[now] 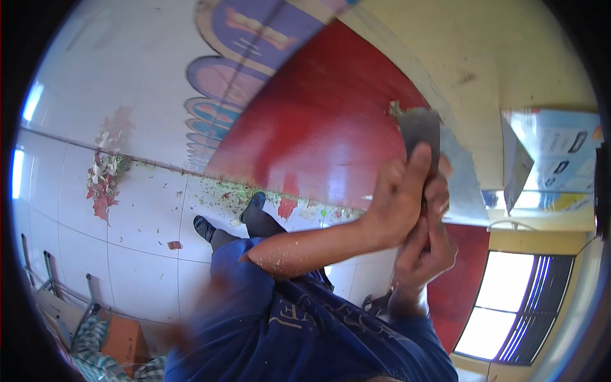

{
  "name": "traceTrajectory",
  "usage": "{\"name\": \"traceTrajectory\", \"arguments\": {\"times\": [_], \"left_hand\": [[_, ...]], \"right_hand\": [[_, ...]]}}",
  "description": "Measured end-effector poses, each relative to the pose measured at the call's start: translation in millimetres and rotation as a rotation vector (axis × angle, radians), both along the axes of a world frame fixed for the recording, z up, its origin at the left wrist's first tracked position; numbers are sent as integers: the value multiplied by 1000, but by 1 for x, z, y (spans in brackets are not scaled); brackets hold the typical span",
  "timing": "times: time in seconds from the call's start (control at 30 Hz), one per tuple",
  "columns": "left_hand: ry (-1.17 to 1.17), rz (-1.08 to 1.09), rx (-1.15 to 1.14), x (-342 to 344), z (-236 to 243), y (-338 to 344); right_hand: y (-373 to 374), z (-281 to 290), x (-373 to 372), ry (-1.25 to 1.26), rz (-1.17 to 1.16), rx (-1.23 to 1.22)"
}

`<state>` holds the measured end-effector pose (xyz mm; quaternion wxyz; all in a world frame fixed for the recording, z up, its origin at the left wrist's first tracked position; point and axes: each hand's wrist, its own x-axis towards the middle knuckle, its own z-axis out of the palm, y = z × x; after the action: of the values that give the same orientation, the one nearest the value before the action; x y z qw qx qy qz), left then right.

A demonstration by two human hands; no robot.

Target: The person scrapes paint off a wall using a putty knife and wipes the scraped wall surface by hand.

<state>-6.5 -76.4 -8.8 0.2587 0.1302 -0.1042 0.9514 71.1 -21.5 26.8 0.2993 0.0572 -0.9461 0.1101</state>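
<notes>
My left hand [398, 197] and my right hand [426, 251] are wrapped round a scraper [417, 130] with a wide dark metal blade, left hand higher, right hand just below. Their fingers hide most of the handle. The blade lies at the border of a red painted wall band [299, 108] and a pale grey strip [474, 191], with ragged green flakes [398, 108] at its tip.
Paint flakes [102, 191] litter the white tiled floor [146, 223] near my feet and along the wall's foot. Painted oval shapes [242, 32] are at upper left, a light-blue box [550, 153] at right, folding metal furniture and an orange box [124, 337] at lower left.
</notes>
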Motion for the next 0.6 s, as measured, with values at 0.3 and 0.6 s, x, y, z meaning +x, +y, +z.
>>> {"name": "traceTrajectory", "arguments": {"times": [0.3,0.6], "left_hand": [[-89,1,101,-10,17,-14],[-37,119,49,-13,17,-17]], "right_hand": [[-4,11,-8,35,53,57],[-5,18,-16,-5,128,92]]}}
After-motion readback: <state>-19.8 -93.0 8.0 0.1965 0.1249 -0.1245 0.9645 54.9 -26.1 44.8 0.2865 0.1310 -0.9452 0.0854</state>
